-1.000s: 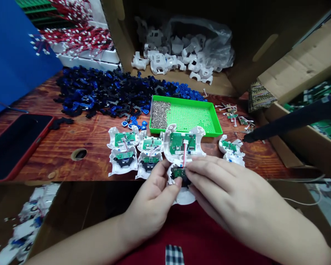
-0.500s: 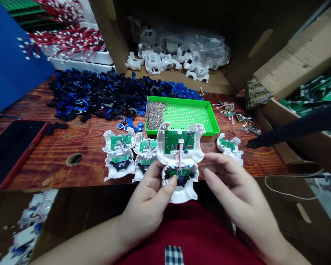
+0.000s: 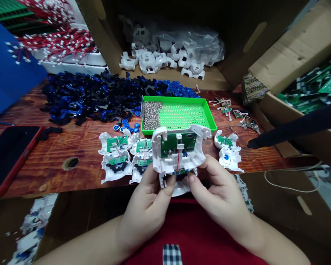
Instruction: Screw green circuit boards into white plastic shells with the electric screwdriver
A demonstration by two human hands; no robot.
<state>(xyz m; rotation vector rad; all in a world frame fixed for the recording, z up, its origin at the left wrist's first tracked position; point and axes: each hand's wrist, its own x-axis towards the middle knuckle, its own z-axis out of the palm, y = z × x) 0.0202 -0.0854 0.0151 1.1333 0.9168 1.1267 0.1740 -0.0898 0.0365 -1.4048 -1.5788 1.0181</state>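
centre of frame, just below the green tray (image 3: 211,121): left hand (image 3: 147,206) and right hand (image 3: 222,197) both grasp an open white housing (image 3: 190,159), thumbs pressed along its lower edge, fingers wrapped behind. the housing's long axis runs left to right across the frame, its inner face tipped up toward the camera, showing a green circuit board (image 3: 179,144). a thin red-and-white wire (image 3: 178,162) drops from the board to a second white shell half (image 3: 179,189), mostly hidden below between the thumbs, while similar open housings (image 3: 116,154) lie on the wooden table (image 3: 57,151) at left.
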